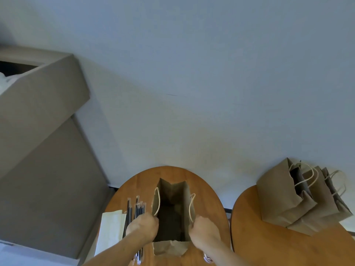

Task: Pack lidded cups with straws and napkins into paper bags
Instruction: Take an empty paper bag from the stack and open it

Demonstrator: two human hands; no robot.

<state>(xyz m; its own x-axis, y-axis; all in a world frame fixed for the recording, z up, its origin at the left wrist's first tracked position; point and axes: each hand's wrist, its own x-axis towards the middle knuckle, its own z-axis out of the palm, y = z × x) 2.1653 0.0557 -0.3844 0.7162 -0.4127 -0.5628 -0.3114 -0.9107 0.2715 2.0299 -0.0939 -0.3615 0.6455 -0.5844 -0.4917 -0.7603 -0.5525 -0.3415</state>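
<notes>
**Bag held open, nothing packed in it yet**

The left hand (143,227) grips the left rim of the paper bag (172,191) just below its cord handle; the right hand (203,230) grips the right rim likewise, fingers curled on the paper, spreading the mouth wide. The bag stands upright in the middle of the round table (207,204); its inside is dark and, as far as can be seen, bare, so it seems opened but not filled. Wrapped straws (137,208) lie just beside the left hand toward the table's left edge; white napkins (111,225) lie at that edge itself. No lidded cup shows clearly; a small thing at the near edge by the right wrist is too cut off to name. At the far edge of the second table (269,242) several more bags (284,198) stand together; whether packed I cannot tell. For this bag, cup, straw and napkin all look left to do.
</notes>
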